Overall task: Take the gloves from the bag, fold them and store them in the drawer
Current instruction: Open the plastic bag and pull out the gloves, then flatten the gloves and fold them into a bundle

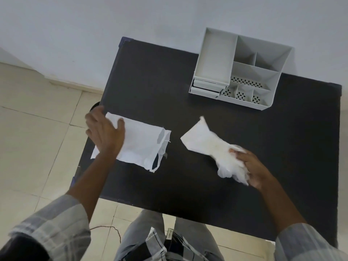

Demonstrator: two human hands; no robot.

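- Left of centre in the frame, a flat white fabric bag (140,146) lies on the black rectangular table top (197,181), its open mouth turned toward the middle of the table.
- On the bag's closed end rests the left hand (105,131), fingers spread and pressed flat, gripping nothing; the palm covers that corner of the bag.
- Right of centre, thin white translucent gloves (209,146) lie on the table, well apart from the bag, the cuff end pointing to the upper left.
- At the gloves' lower right end, the right hand (252,170) is closed on the crumpled finger part; motion blur there makes it hard to tell whether one glove or a stacked pair is held.
- At the upper right of the table stands a light grey plastic desk organiser (239,70) with open compartments on top and small drawers (206,87) at its lower left; the drawers look shut, though only their fronts show.
- Plaid shirt sleeves (54,228) are cut off by the bottom edge.
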